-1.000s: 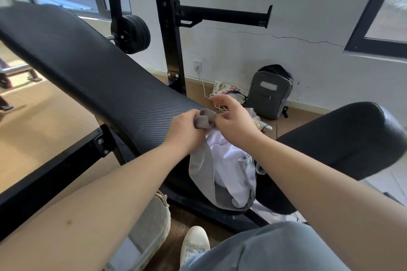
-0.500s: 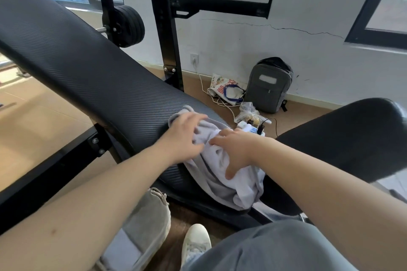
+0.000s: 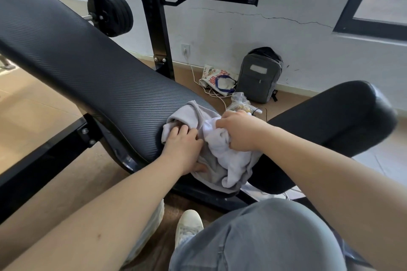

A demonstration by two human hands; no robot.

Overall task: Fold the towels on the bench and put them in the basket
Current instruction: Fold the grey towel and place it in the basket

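Note:
A crumpled grey towel (image 3: 191, 112) lies at the lower end of the black bench backrest (image 3: 88, 68), with a white towel (image 3: 226, 156) bunched on top of it and hanging into the gap before the seat pad (image 3: 330, 121). My left hand (image 3: 182, 149) lies on the grey towel, its fingertips tucked at a fold. My right hand (image 3: 240, 132) grips a bunch of the white towel. Under my left forearm, the rim of a grey fabric basket (image 3: 152, 224) shows on the floor; most of it is hidden.
A black rack upright (image 3: 157, 28) with a weight plate (image 3: 114, 14) stands behind the bench. On the floor by the wall lie a grey backpack (image 3: 259, 77), a printed bag (image 3: 218, 79) and cables. My white shoe (image 3: 188, 226) and grey-trousered knee are below.
A second ago both hands pinched a grey towel corner in the air. They then lowered the towels onto the bench. Now the right hand has bunched up the white towel.

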